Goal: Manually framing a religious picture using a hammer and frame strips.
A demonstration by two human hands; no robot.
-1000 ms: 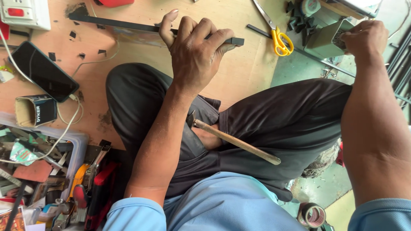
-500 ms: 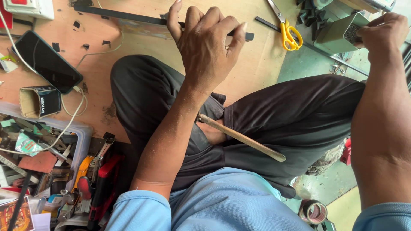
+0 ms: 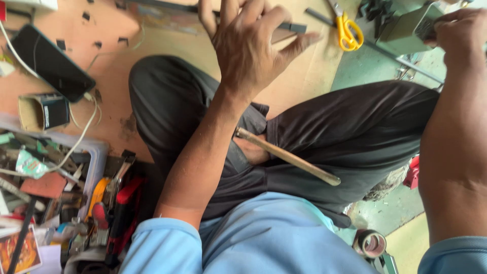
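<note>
Left hand: the left hand [image 3: 253, 45] is stretched forward over the cardboard sheet [image 3: 167, 35], fingers spread and bent, its grip apart and holding nothing.
Dark strip: the dark strip [image 3: 291, 27] lies flat on the cardboard just under those fingertips, running off past the top edge.
Right hand: the right hand [image 3: 459, 35] is raised at the right edge, grip clamped on a green tool [image 3: 406, 28].
Room: scissors [image 3: 347, 28] lie between the hands; a wooden stick [image 3: 286, 156] rests across the lap.

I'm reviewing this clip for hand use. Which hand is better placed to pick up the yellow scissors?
Left, probably. The left hand hovers with fingers spread over the dark strip, close beside the scissors. The right hand already grips a grey-green block.
</note>
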